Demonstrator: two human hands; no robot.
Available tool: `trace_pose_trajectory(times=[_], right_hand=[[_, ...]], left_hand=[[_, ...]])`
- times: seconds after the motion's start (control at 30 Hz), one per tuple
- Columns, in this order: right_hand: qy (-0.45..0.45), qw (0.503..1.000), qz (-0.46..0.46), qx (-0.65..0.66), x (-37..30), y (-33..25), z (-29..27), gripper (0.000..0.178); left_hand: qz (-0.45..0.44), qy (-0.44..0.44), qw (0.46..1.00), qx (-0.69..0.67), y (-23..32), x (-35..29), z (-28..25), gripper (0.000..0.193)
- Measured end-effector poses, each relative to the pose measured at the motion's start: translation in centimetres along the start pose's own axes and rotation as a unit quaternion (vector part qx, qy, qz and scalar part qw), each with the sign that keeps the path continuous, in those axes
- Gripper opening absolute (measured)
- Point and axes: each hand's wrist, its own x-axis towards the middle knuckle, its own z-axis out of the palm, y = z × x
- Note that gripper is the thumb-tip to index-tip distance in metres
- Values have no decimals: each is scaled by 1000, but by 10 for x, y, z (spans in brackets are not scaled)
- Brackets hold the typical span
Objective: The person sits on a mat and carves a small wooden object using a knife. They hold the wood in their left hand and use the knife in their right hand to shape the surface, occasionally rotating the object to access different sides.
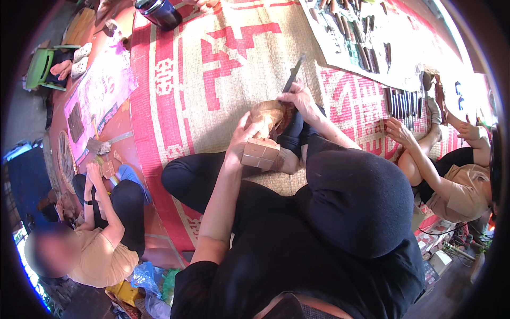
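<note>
I hold a pale wooden carving (267,113) over my crossed legs. It has a rounded upper part and a square block base (261,153) with lines marked on it. My left hand (245,134) is wrapped round its left side, and the fingers are partly hidden behind the wood. Close to the carving's upper right, my right hand (302,103) grips a long, narrow dark tool (295,73). Its far end points up and away from me; whether it is a knife, a chisel or a file I cannot tell.
Under me lies a red and straw-coloured woven mat (186,64). Many hand tools (364,40) lie on a white sheet at the far right, near a row of dark-handled tools (404,102). People sit at left and right. A dark blue jar (159,14) stands at the far left.
</note>
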Motion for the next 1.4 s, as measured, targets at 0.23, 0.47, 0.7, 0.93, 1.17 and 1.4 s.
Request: trace_pose_trajectory(times=[0.23,0.47,0.7,0.93,1.17,1.4], right_hand=[[-19,1000,-18,-10,-3,-1,-15,9],[19,999,18,38,-2,-1,-18,8],[-39,999,-17,2,-6,0,0,5],[-1,1000,-3,0,5,-4,-18,10],[-11,997,0,-77,3,-5,-9,9],[-36,992,-42,-112,3,5,-11,17]], left_hand=[[-4,-11,1000,-21,-2,-1,-1,84],[5,1,1000,20,-4,0,-4,82],[2,-22,1000,-14,3,-3,1,80],[11,2,1000,24,-10,3,-5,75],[5,-14,999,35,-2,-1,6,75],[17,-8,999,29,-4,-2,13,80]])
